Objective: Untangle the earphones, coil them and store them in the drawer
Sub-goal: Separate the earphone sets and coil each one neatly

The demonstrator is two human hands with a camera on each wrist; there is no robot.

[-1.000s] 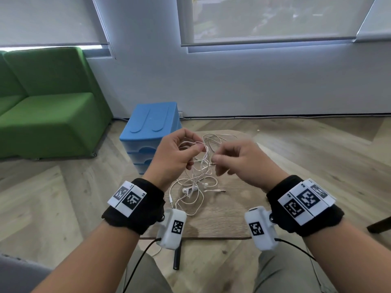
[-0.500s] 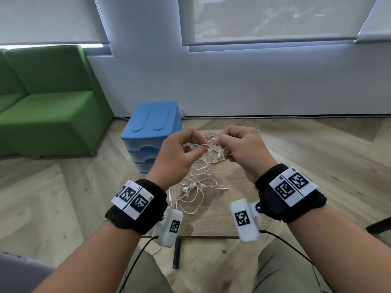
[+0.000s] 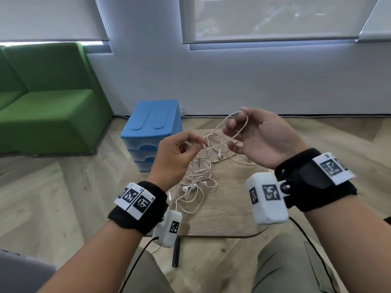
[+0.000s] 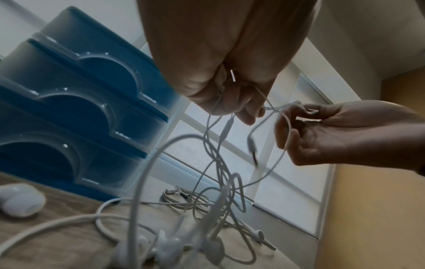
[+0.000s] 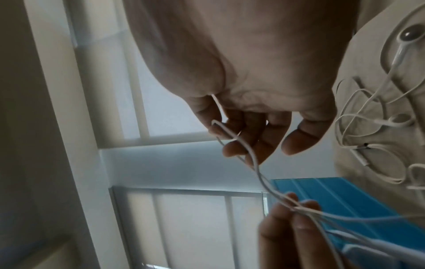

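Earphones: a tangle of thin white earphones [image 3: 197,180], part lifted in the air, most of it heaped on the small wooden table [image 3: 228,210]. Several earbuds and at least one plug show among the loops, so it may be more than one set.
Left hand: the left hand [image 3: 176,159] is raised over the heap, thumb and fingertips pinching a bunch of strands so the rest hangs down from it.
Right hand: the right hand [image 3: 257,139] is palm up, just beside the left; a single loop of cable is hooked over its curled fingers [image 5: 232,148] and held up.
Handling: the cord looks very light, limp and smooth, with no stiffness of its own. Pulling hard would likely tighten knots or strain the joints at the buds. Best held by the cord near a crossing, feeding a free end back through.
Progress: judged early; the knot is far from cleared and nothing is coiled.
Drawer: a blue plastic drawer unit [image 3: 152,132] stands on the floor against the table's far left edge, all its drawers closed.
Surface: pale wood-grain tabletop, rounded edge.
Room: wood-pattern floor, a green sofa [image 3: 46,106] at left, white wall, windows with blinds down.
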